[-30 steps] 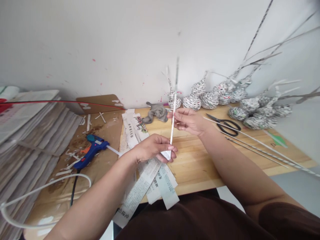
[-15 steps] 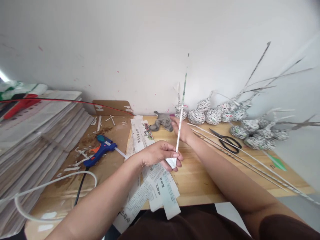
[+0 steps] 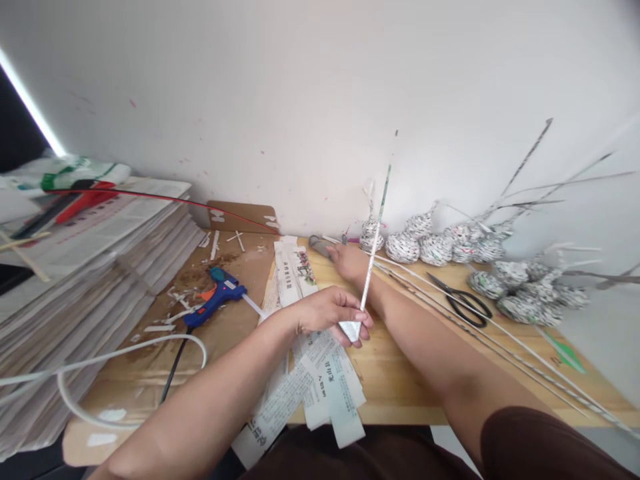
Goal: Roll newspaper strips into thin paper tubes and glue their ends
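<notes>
My left hand [image 3: 334, 313] is closed on the lower end of a thin rolled paper stick [image 3: 376, 250], which stands nearly upright and has a small folded flap at its base. Behind it, my right hand [image 3: 351, 263] reaches to the grey cloth [image 3: 323, 247] near the wall, its fingers closed on the cloth's near side. Newspaper strips [image 3: 333, 393] lie fanned out under and in front of my left hand. More strips [image 3: 295, 273] extend back toward the wall.
Blue glue gun [image 3: 215, 303] and paper scraps lie on cardboard at left, beside stacked newspapers [image 3: 150, 247]. Black scissors [image 3: 467, 307], long paper sticks [image 3: 480, 333] and woven paper gourds [image 3: 435, 248] are at right. A white cable [image 3: 135, 347] loops at front left.
My right hand has moved onto the grey cloth, which now looks bunched and flatter. My left hand still holds the paper stick. The whole view has shifted slightly.
</notes>
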Tool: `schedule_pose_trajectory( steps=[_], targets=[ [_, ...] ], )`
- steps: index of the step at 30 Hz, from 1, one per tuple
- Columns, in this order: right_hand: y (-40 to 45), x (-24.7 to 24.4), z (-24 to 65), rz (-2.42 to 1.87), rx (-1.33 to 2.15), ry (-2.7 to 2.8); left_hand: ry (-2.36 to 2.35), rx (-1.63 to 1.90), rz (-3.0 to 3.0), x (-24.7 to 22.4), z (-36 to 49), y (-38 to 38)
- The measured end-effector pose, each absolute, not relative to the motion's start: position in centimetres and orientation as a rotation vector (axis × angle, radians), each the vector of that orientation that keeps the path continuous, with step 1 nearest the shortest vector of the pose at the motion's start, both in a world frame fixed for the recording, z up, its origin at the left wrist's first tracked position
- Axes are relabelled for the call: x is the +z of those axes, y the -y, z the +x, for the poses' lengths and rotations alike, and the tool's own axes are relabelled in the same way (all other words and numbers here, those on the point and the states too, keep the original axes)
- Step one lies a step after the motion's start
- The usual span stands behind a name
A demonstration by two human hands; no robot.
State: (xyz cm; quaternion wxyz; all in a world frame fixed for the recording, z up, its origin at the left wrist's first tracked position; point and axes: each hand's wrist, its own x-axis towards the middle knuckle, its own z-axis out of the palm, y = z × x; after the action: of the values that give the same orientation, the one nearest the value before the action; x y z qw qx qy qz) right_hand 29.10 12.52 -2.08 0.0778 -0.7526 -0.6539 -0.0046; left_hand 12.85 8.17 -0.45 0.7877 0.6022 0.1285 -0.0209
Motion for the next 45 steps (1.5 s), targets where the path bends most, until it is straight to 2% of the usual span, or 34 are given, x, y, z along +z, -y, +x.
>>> schedule_pose_trajectory(
  steps=[6,12,17,19,30,35,45],
  targets=[
    [-9.7,-1.6,30.3,-2.109,0.223,1.783,-0.303,-0.024,1.305,-0.2,12.8,-8.2],
    [-5.9,-0.8,32.7,-1.668,0.602,1.244,-0.29,0.005,1.316,-0.8,12.8,-8.6],
    [-3.4,1.2,32.7,-1.13,1.221,1.114,-0.329,-0.004,1.341,-0.7,12.7,-8.6],
    [-3.0,1.6,32.7,-1.053,1.346,1.129,-0.352,-0.022,1.35,-0.5,12.7,-8.5],
    [-2.8,1.9,32.0,-1.131,1.086,1.155,-0.366,0.003,1.423,-0.9,13.3,-7.9],
    [-2.3,2.4,32.2,-1.116,1.177,1.267,-0.429,-0.02,1.409,-0.1,13.2,-7.6],
    [-2.8,1.7,32.4,-1.098,1.167,1.115,-0.4,-0.084,1.405,0.1,13.1,-7.4]
  ],
)
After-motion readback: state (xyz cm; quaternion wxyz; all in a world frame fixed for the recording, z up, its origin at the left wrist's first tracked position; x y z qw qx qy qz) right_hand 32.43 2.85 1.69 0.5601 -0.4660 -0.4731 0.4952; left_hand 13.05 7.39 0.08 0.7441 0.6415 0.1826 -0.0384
